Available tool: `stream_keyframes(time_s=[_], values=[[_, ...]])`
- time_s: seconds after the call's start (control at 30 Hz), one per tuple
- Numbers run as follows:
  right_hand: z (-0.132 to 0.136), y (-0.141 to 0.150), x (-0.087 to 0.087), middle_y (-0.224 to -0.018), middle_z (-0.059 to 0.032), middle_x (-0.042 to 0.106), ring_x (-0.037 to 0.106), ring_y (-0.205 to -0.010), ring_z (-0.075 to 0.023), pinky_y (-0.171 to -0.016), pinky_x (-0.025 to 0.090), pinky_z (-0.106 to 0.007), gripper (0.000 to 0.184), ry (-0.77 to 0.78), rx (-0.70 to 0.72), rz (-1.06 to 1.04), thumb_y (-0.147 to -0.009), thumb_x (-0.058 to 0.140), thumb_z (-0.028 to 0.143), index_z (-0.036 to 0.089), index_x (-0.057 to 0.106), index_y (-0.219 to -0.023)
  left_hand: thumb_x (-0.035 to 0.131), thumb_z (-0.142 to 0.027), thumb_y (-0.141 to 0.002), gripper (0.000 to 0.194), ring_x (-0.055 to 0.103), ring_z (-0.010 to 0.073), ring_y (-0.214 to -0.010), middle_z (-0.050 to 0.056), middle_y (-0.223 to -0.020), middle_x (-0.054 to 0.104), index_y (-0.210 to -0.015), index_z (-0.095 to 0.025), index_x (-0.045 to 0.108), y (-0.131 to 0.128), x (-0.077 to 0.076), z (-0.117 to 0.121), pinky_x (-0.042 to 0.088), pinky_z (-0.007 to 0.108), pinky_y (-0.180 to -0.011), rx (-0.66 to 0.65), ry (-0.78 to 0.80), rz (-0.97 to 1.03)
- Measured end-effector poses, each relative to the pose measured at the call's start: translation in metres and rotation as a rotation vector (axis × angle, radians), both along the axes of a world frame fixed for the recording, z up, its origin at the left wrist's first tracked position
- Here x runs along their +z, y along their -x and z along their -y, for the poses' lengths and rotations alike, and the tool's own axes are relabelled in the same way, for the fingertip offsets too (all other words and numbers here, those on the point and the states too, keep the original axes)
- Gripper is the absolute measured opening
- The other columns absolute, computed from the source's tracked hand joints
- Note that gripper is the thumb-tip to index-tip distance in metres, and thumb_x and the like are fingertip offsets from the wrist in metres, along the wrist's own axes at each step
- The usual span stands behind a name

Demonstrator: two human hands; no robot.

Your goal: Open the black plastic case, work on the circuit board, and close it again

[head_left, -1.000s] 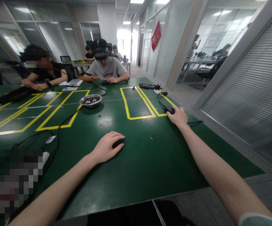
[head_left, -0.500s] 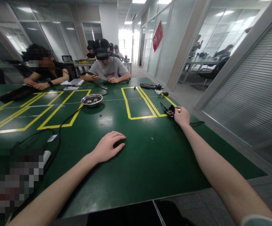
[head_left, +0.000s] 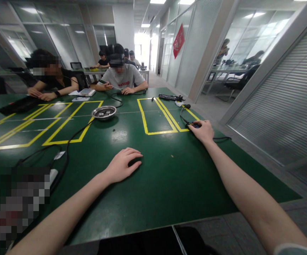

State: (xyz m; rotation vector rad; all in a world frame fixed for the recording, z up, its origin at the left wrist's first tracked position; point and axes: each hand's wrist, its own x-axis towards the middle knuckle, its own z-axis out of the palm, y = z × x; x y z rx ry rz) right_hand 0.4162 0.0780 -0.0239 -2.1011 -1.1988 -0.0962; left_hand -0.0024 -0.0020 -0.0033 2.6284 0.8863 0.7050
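My left hand (head_left: 123, 164) lies on the green table (head_left: 156, 191), palm down, its fingers stretched out and the thumb apart. It holds nothing. Farther away on the right, my right hand (head_left: 204, 131) has its fingers closed about a small black electronic device (head_left: 195, 125) with a cable. Yellow and bluish bits show on the device's top, and my fingers hide part of it. It sits beside the end of a yellow tape outline (head_left: 182, 129).
A steel bowl (head_left: 104, 112) holds several small metal parts. A folded black tripod (head_left: 171, 97) lies at the far edge, near a black round-headed piece (head_left: 187, 106). A black cable (head_left: 68, 152) crosses the left side. Across the table, a person in a grey shirt (head_left: 125, 76) handles a thin tool.
My right hand drew back slightly, showing the device's dark cover raised and coloured parts beneath, then moved in over it again. My left hand has stayed put.
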Motion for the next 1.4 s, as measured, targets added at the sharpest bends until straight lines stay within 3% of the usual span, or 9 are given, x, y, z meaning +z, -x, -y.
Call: stream_keyframes(time_s=[0.07,0.23,0.33,0.47,0.67,0.9,1.0,1.17,1.4], values=[[0.002,0.002,0.003,-0.116,-0.0082,0.059,0.065,-0.101,-0.0291,-0.090,0.054,-0.041,0.050,-0.010,-0.003,-0.011,-0.077,0.071,0.049,0.025,0.072,-0.121,0.060,-0.029,-0.101,0.022,0.067,0.0257,-0.116,0.008,-0.122,0.074,-0.118,-0.023,0.072,0.000,0.000,0.000,0.055,0.045,-0.101,0.000,0.002,-0.005],[0.003,0.005,0.007,-0.124,-0.0108,0.057,0.064,-0.104,-0.0311,-0.089,0.053,-0.042,0.091,-0.077,-0.054,-0.019,-0.073,0.073,0.041,0.025,0.041,-0.157,0.060,-0.029,-0.100,0.022,0.067,0.0256,-0.114,0.008,-0.121,0.074,-0.116,-0.023,0.073,0.000,-0.001,-0.001,0.055,0.045,-0.101,-0.010,0.000,0.009],[0.001,0.004,0.004,-0.125,-0.0131,0.063,0.066,-0.104,-0.0331,-0.088,0.054,-0.043,0.078,-0.028,-0.092,-0.009,-0.075,0.071,0.042,0.023,0.053,-0.149,0.060,-0.029,-0.100,0.022,0.067,0.0255,-0.114,0.009,-0.121,0.074,-0.116,-0.023,0.073,0.000,0.000,-0.001,0.055,0.045,-0.102,-0.014,0.001,0.011],[-0.002,0.002,0.001,-0.113,-0.0135,0.074,0.069,-0.105,-0.0354,-0.086,0.056,-0.044,0.046,0.100,-0.045,-0.002,-0.079,0.069,0.043,0.023,0.077,-0.119,0.059,-0.031,-0.101,0.022,0.067,0.0255,-0.115,0.008,-0.121,0.074,-0.115,-0.024,0.074,-0.001,0.001,0.001,0.055,0.046,-0.104,-0.015,0.005,0.012],[0.002,0.032,0.007,-0.120,-0.0112,0.076,0.069,-0.112,-0.0320,-0.090,0.058,-0.043,0.034,0.131,0.321,0.025,-0.086,0.069,0.036,0.021,0.078,-0.115,0.056,-0.033,-0.103,0.024,0.067,0.0256,-0.115,0.008,-0.120,0.075,-0.116,-0.023,0.073,-0.001,0.000,0.000,0.055,0.046,-0.103,-0.004,0.012,0.003],[0.047,0.132,0.013,-0.119,-0.0101,0.074,0.070,-0.109,-0.0249,-0.099,0.054,-0.039,0.033,0.063,1.231,-0.045,-0.087,0.072,0.028,0.018,0.074,-0.118,0.061,-0.035,-0.100,0.034,0.064,0.0264,-0.121,0.011,-0.132,0.069,-0.131,-0.023,0.065,-0.002,0.006,0.005,0.054,0.045,-0.105,-0.010,-0.004,0.101],[0.070,0.165,0.017,-0.112,-0.0084,0.074,0.071,-0.102,-0.0221,-0.091,0.055,-0.033,0.031,0.065,1.516,-0.045,-0.089,0.071,0.029,0.018,0.073,-0.118,0.071,-0.039,-0.092,0.033,0.066,0.0270,-0.112,0.012,-0.119,0.071,-0.120,-0.021,0.068,-0.003,0.011,0.008,0.055,0.042,-0.098,-0.063,-0.031,0.132],[0.080,0.176,0.018,-0.111,-0.0089,0.075,0.072,-0.098,-0.0211,-0.087,0.056,-0.030,0.030,-0.022,1.572,0.012,-0.089,0.071,0.026,0.017,0.072,-0.117,0.071,-0.036,-0.088,0.025,0.068,0.0231,-0.094,0.007,-0.103,0.071,-0.107,-0.021,0.066,-0.002,0.012,0.008,0.056,0.036,-0.085,-0.028,0.030,0.086],[0.067,0.152,0.018,-0.108,-0.0081,0.077,0.075,-0.089,-0.0200,-0.069,0.052,-0.027,0.032,-0.158,1.422,0.312,-0.094,0.068,0.037,0.019,0.072,-0.120,0.070,-0.036,-0.088,0.046,0.066,0.0294,-0.109,0.010,-0.120,0.071,-0.129,-0.021,0.058,-0.002,0.010,0.006,0.052,0.046,-0.099,-0.031,0.022,-0.027]])
